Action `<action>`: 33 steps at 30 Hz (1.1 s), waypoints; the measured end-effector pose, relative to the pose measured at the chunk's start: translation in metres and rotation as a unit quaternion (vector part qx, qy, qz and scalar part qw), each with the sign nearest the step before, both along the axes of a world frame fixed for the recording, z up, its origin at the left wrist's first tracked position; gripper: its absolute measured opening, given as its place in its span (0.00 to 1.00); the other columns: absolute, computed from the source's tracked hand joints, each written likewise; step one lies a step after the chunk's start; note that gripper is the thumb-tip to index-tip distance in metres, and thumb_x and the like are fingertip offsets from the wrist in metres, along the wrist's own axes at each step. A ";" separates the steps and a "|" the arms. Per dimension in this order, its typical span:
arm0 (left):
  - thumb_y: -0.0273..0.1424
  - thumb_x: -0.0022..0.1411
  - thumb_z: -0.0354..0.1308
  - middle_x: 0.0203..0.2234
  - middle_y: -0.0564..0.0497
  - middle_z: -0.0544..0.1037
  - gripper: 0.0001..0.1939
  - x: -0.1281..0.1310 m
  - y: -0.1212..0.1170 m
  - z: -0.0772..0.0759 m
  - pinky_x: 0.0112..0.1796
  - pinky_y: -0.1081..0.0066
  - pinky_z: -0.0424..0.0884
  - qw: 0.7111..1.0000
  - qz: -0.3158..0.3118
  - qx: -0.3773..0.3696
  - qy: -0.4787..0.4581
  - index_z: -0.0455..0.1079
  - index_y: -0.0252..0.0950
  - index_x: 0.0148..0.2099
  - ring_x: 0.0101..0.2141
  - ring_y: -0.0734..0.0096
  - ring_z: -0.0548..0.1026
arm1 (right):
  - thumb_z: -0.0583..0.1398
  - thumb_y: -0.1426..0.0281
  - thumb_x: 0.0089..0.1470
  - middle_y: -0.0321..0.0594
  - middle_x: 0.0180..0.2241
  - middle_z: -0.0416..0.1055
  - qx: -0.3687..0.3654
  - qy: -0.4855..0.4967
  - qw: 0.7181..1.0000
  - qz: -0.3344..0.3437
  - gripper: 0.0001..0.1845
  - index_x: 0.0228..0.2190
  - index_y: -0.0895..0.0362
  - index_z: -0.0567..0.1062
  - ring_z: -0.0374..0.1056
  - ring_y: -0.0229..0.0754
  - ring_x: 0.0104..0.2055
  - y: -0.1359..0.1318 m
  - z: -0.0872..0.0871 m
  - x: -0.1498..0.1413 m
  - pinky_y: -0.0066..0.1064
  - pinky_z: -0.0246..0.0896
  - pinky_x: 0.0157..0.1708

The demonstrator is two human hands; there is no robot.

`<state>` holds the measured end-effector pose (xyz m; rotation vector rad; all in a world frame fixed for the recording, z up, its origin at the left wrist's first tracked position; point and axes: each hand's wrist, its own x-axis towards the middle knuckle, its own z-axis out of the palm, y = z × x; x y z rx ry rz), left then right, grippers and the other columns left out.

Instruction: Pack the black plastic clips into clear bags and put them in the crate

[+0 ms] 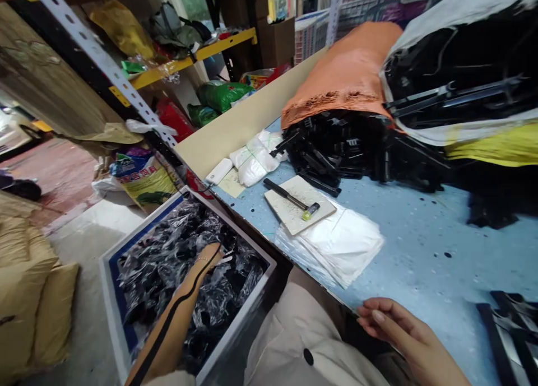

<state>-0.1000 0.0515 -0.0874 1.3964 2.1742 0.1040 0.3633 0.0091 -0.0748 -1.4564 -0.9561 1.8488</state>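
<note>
My left hand (213,255) reaches down among black items in clear plastic bags (159,263) that fill a white-rimmed crate (110,296). Its fingers are mostly hidden, and a small white piece shows beside them, so its grip is unclear. At the front edge of the blue table (403,268), my right hand (390,324) is open and loosely bent, with nothing in it. Beyond it lies a stack of white plastic bags (348,240). A board (290,221) rests partly on the stack, carrying a black-handled hammer (290,196) with a yellow-green tip.
An orange sack (340,66) and a white sack (471,22) spill black parts across the table's back. More black parts (513,330) lie at the right. A white bundle (256,159) sits near the cream side panel (235,117). Shelving (193,58) stands behind; tan sacks (29,285) are at left.
</note>
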 end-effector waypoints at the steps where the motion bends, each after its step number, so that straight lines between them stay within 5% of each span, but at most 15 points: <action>1: 0.36 0.60 0.60 0.28 0.50 0.77 0.10 0.022 0.004 0.000 0.34 0.69 0.71 0.998 -0.038 -0.003 -0.040 0.73 0.33 0.34 0.31 0.67 0.76 | 0.65 0.53 0.46 0.48 0.41 0.78 0.010 -0.020 0.999 -0.025 0.20 0.38 0.53 0.78 0.74 0.51 0.42 0.001 0.003 0.008 0.42 0.70 0.45; 5: 0.41 0.61 0.55 0.23 0.51 0.77 0.16 0.139 0.023 0.014 0.32 0.73 0.70 0.948 -0.226 0.011 -0.223 0.75 0.36 0.31 0.27 0.69 0.75 | 0.66 0.53 0.44 0.49 0.40 0.77 0.063 -0.070 0.989 -0.111 0.22 0.37 0.55 0.77 0.74 0.51 0.41 0.009 0.019 0.025 0.43 0.71 0.44; 7: 0.41 0.64 0.51 0.31 0.47 0.78 0.17 0.204 0.034 0.022 0.39 0.68 0.70 0.903 -0.304 0.147 -0.267 0.76 0.36 0.36 0.34 0.65 0.75 | 0.66 0.54 0.46 0.48 0.39 0.77 0.090 -0.066 0.987 -0.118 0.21 0.37 0.56 0.76 0.74 0.50 0.39 0.014 0.025 0.022 0.43 0.70 0.43; 9: 0.39 0.61 0.56 0.39 0.41 0.75 0.14 0.257 0.047 0.027 0.46 0.60 0.67 0.892 -0.306 0.255 -0.215 0.74 0.34 0.42 0.43 0.58 0.72 | 0.64 0.54 0.48 0.46 0.37 0.77 0.116 -0.070 0.986 -0.096 0.20 0.37 0.56 0.76 0.73 0.48 0.38 0.016 0.028 0.017 0.42 0.70 0.41; 11: 0.31 0.57 0.60 0.38 0.41 0.74 0.07 0.289 0.061 0.026 0.48 0.58 0.65 0.897 -0.290 0.271 -0.193 0.73 0.33 0.37 0.43 0.56 0.70 | 0.61 0.55 0.51 0.44 0.36 0.77 0.151 -0.113 0.981 -0.056 0.18 0.37 0.55 0.75 0.72 0.47 0.38 0.013 0.030 0.022 0.40 0.69 0.39; 14: 0.22 0.54 0.57 0.28 0.47 0.72 0.07 0.295 0.082 0.023 0.42 0.63 0.67 0.898 -0.282 0.237 -0.241 0.69 0.35 0.25 0.36 0.63 0.71 | 0.57 0.57 0.55 0.42 0.37 0.76 0.200 -0.280 0.939 -0.022 0.16 0.40 0.53 0.74 0.71 0.46 0.39 -0.002 0.037 0.053 0.38 0.66 0.39; 16: 0.25 0.52 0.58 0.24 0.51 0.71 0.07 0.283 0.095 0.022 0.36 0.67 0.68 0.894 -0.274 0.218 -0.279 0.67 0.36 0.23 0.30 0.67 0.71 | 0.54 0.59 0.58 0.43 0.38 0.75 0.201 -0.446 0.872 -0.017 0.14 0.40 0.52 0.74 0.71 0.47 0.38 -0.018 0.043 0.080 0.38 0.64 0.38; 20: 0.37 0.54 0.59 0.17 0.53 0.71 0.13 0.261 0.109 0.022 0.26 0.72 0.65 0.886 -0.247 0.166 -0.357 0.67 0.35 0.22 0.21 0.72 0.69 | 0.52 0.64 0.58 0.50 0.37 0.72 0.143 -0.708 0.690 0.039 0.13 0.37 0.56 0.73 0.71 0.52 0.34 -0.052 0.040 0.117 0.38 0.61 0.29; 23: 0.38 0.54 0.57 0.22 0.50 0.75 0.15 0.258 0.110 0.020 0.28 0.71 0.67 0.881 -0.207 0.171 -0.389 0.64 0.35 0.21 0.25 0.71 0.71 | 0.52 0.68 0.55 0.51 0.38 0.71 0.172 -0.742 0.641 0.096 0.17 0.46 0.57 0.71 0.71 0.53 0.34 -0.068 0.025 0.126 0.39 0.62 0.30; 28: 0.37 0.51 0.61 0.27 0.50 0.74 0.12 0.278 0.097 0.019 0.36 0.67 0.68 0.887 -0.168 0.217 -0.371 0.65 0.36 0.25 0.30 0.69 0.71 | 0.49 0.67 0.55 0.55 0.42 0.74 0.198 -0.708 0.676 0.055 0.27 0.56 0.61 0.63 0.73 0.58 0.38 -0.067 0.001 0.128 0.44 0.65 0.34; 30: 0.35 0.47 0.66 0.30 0.49 0.72 0.11 0.290 0.090 0.020 0.42 0.64 0.66 0.889 -0.192 0.232 -0.344 0.68 0.36 0.29 0.36 0.64 0.71 | 0.49 0.65 0.56 0.58 0.45 0.73 0.181 -0.671 0.719 0.011 0.26 0.54 0.62 0.66 0.72 0.59 0.41 -0.057 0.000 0.126 0.46 0.65 0.37; 33: 0.29 0.46 0.65 0.31 0.48 0.71 0.08 0.300 0.089 0.021 0.45 0.62 0.64 0.888 -0.212 0.223 -0.342 0.67 0.36 0.26 0.38 0.62 0.70 | 0.52 0.59 0.55 0.51 0.41 0.76 0.153 -0.546 0.821 -0.065 0.25 0.51 0.58 0.69 0.72 0.56 0.43 -0.041 0.009 0.116 0.43 0.66 0.40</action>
